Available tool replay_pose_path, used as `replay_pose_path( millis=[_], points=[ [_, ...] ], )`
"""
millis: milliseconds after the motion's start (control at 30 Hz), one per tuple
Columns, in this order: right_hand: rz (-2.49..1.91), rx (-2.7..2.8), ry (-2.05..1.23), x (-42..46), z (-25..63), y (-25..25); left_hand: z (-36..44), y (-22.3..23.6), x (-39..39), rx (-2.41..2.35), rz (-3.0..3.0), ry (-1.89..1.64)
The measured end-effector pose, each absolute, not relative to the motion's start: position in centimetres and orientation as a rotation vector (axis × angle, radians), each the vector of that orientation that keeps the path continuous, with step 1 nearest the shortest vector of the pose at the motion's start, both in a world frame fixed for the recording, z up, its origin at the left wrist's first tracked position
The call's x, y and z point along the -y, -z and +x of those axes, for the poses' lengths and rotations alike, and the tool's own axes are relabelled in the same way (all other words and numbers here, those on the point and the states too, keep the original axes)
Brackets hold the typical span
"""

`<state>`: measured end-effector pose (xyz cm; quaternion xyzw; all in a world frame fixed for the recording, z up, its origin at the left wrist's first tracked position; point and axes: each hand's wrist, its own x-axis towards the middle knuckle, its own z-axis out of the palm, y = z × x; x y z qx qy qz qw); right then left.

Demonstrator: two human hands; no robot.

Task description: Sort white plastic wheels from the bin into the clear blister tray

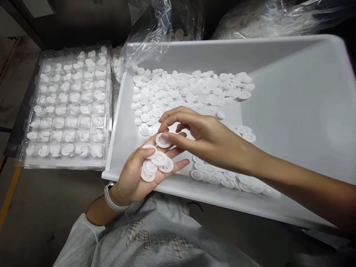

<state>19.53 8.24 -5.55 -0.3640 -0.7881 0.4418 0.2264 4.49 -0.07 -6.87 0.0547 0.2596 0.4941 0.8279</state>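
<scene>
Palm up over the near rim of the grey tub (172, 193), my left hand (139, 178) holds several round white plastic discs (159, 158) with spoked centres, the thumb pressing on one of them. My right hand (194, 129) reaches across from the right. Its thumb lies on a single white disc (163, 140) at the left fingertips, with the index finger bent behind it. Under and beyond both hands, a heap of similar discs (178, 89) covers the far left part of the tub. A smaller pile of discs (222, 178) lies along the near wall, partly hidden by my right forearm.
Left of the tub stands a stack of clear compartment trays (69, 107), its pockets filled with white parts. Crumpled clear plastic bags (150, 37) hang over the tub's back left corner, and another clear bag (264, 22) lies behind it. A yellow floor line (9, 193) runs at far left.
</scene>
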Motion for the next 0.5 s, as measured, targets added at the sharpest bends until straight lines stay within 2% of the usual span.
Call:
replay_pose_path(
  millis=[233, 500],
  points=[
    [-0.704, 2.489, -0.354, -4.7, 20.0, 5.2, 4.7, 7.2, 0.2, -0.552, 0.092, -1.107],
    [-0.484, 2.501, -0.088, -5.1, 21.0, 4.9, 4.4, 7.2, 0.2, -0.576, 0.061, -1.104]
  ],
)
